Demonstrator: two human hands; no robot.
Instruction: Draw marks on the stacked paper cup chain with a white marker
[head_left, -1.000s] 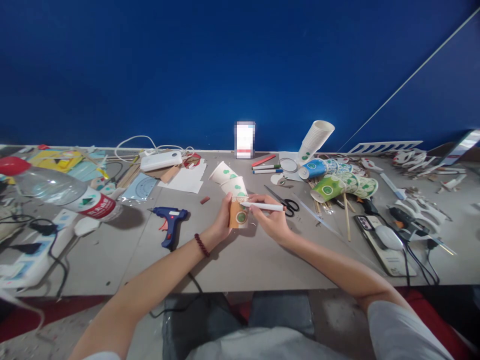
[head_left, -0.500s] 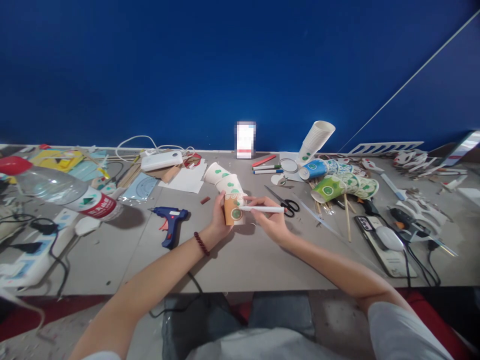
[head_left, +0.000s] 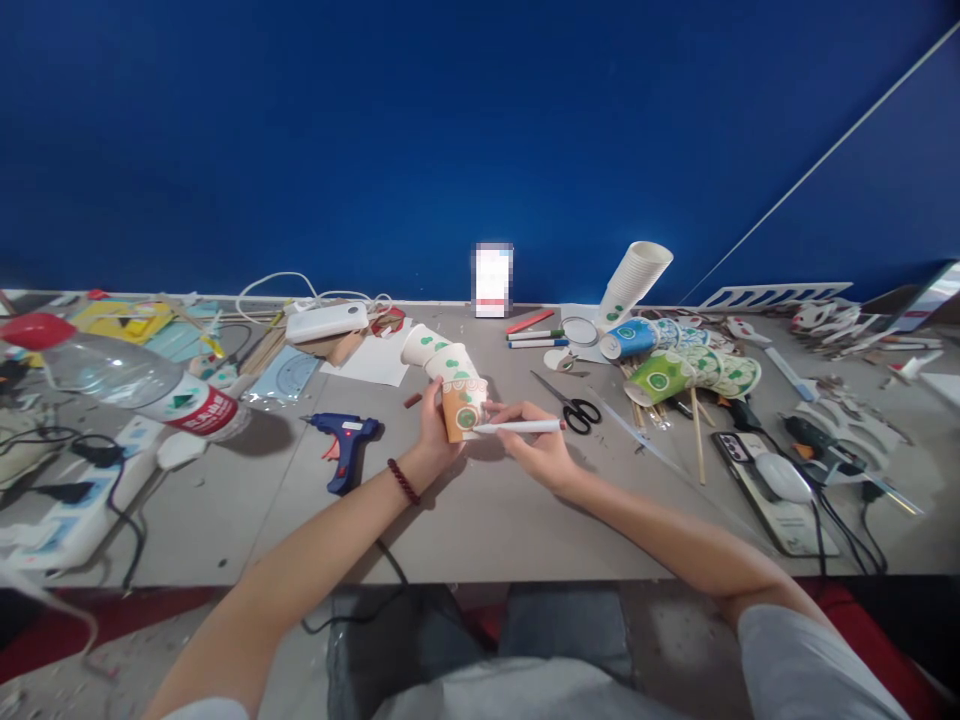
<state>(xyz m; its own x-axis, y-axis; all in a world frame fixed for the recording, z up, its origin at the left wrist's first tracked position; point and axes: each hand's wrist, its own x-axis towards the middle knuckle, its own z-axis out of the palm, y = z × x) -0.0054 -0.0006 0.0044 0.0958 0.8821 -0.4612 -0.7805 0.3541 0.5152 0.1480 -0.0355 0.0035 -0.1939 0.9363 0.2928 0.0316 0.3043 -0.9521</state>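
My left hand is wrapped round the near end of a bent chain of paper cups. The nearest cup is coloured orange with white scallops near its rim and a green round logo; the cups behind it are white with green prints. Between the fingers of my right hand is a white marker pen, held nearly level. Its tip is at the lower right of the orange cup, by the uncoloured part.
Scissors lie right of my right hand, with green and blue cup chains beyond. A cup stack leans at the back. Left are a glue gun and a bottle. A phone stands against the wall.
The cup chain has shifted slightly left and up and tilted more. The pen tip has moved down the cup's right side, with my right hand following.
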